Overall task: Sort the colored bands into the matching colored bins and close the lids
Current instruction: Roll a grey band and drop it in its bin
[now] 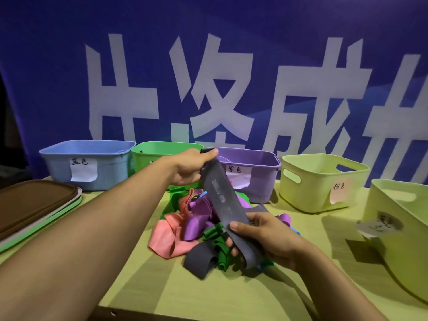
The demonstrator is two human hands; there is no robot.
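At frame centre, the left hand [188, 169] and right hand [261, 235] each pinched an end of the flat dark-grey elastic band [223, 198]; it looked light, limp, stretchy, best held by its ends.

Staged indoor work table [162, 286], large blue printed banner [231, 31] backdrop, labelled bins [88, 165]

A yellow-green table [185, 293] carries everything. A heap of bands [196, 225], pink, purple, green and grey, lies just below both hands. Beyond them stand a blue bin [92, 163], green bin [143, 158], purple bin [259, 179] and two pale yellow bins [322, 184]. Stacked lids [32, 207] lie left of the left arm.
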